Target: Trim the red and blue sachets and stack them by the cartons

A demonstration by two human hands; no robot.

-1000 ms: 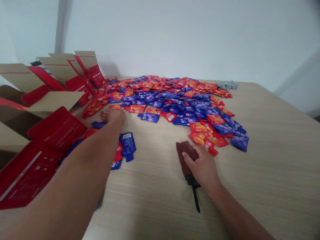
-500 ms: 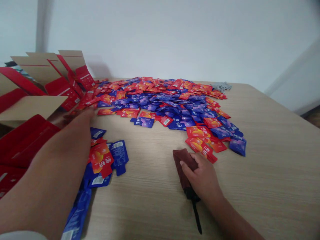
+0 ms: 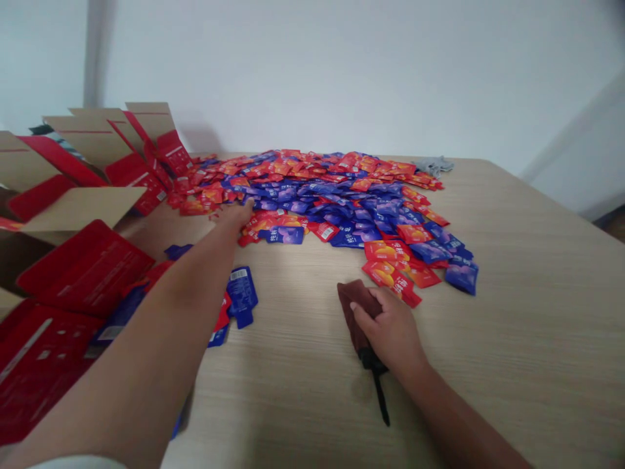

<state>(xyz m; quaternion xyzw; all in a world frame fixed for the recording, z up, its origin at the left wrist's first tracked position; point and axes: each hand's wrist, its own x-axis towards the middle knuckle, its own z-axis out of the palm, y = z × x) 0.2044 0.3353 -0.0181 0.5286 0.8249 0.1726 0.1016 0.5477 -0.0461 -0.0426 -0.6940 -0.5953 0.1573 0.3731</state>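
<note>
My left hand (image 3: 235, 216) reaches to the near left edge of a long heap of red and blue sachets (image 3: 312, 189). Its fingers are blurred and partly hidden among the red ones, so their grip is unclear. My right hand (image 3: 393, 329) is closed around a compact folded umbrella (image 3: 355, 309), brown with a black end and a hanging black strap. This rests on the table just in front of some red sachets (image 3: 390, 277). A blue sachet (image 3: 241, 293) lies to the right of my left forearm, beside others that the arm partly covers.
Open red cardboard boxes (image 3: 88, 267) with tan insides crowd the left side, flaps raised. A crumpled grey item (image 3: 434, 167) lies at the back right of the wooden table (image 3: 527, 293). Behind stands a pale wall (image 3: 351, 78).
My left hand has moved right, from beside the boxes to the sachet heap's left edge. My right hand keeps the umbrella in nearly the same place. The view has shifted slightly.
</note>
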